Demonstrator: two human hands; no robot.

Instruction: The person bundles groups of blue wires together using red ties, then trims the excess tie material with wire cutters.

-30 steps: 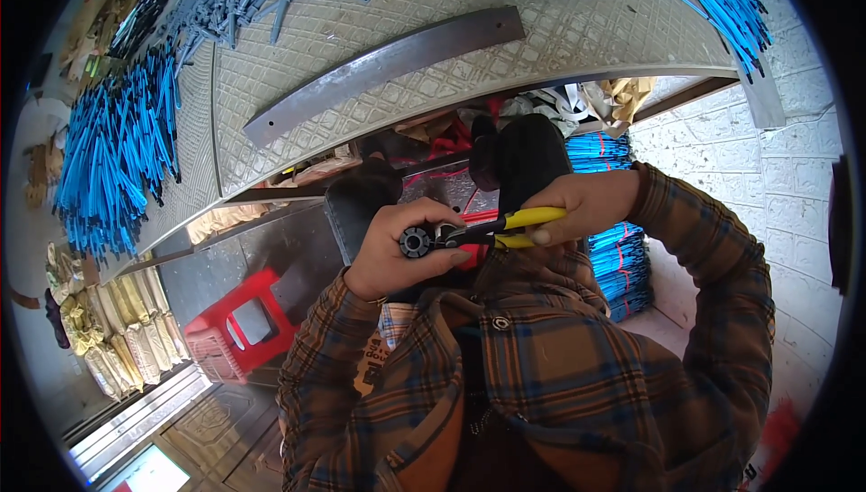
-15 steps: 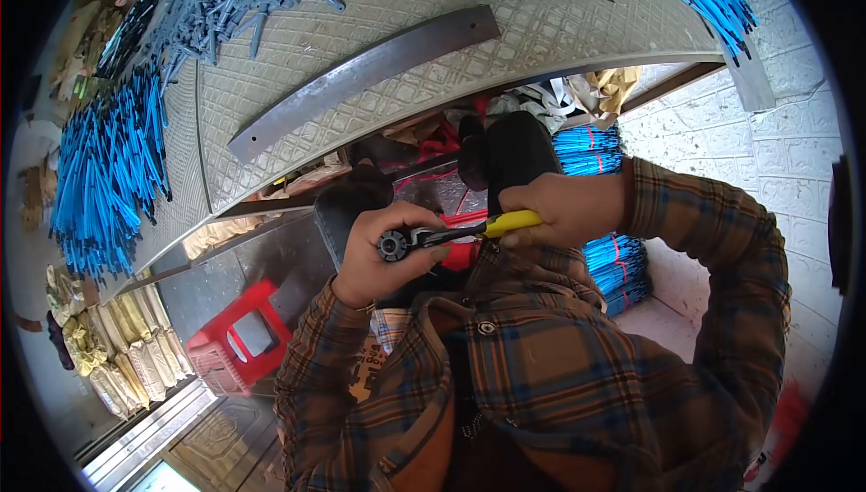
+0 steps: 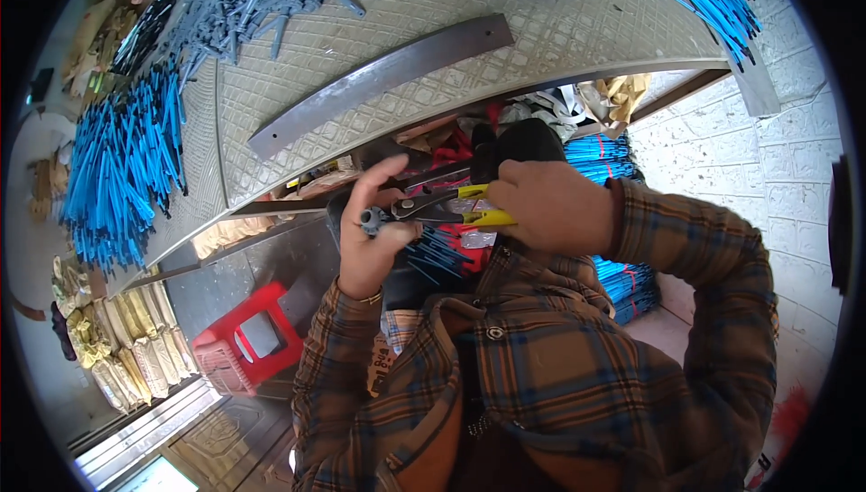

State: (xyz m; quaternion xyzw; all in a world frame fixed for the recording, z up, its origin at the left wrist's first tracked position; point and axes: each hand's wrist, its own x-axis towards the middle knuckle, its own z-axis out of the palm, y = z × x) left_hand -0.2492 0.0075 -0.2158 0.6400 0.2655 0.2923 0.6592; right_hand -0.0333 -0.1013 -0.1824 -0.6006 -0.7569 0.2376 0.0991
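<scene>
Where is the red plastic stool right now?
In the head view the red stool stands on the floor at lower left, below the table edge and left of the left hand.

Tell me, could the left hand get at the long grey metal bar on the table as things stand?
Probably yes, though not straight away: the left hand is pinching a small grey part at the pliers' tip. The long grey metal bar lies bare on the table, nothing between.

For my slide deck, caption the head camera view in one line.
Right hand squeezes yellow-handled pliers on a small grey plug held in the left hand.
</scene>
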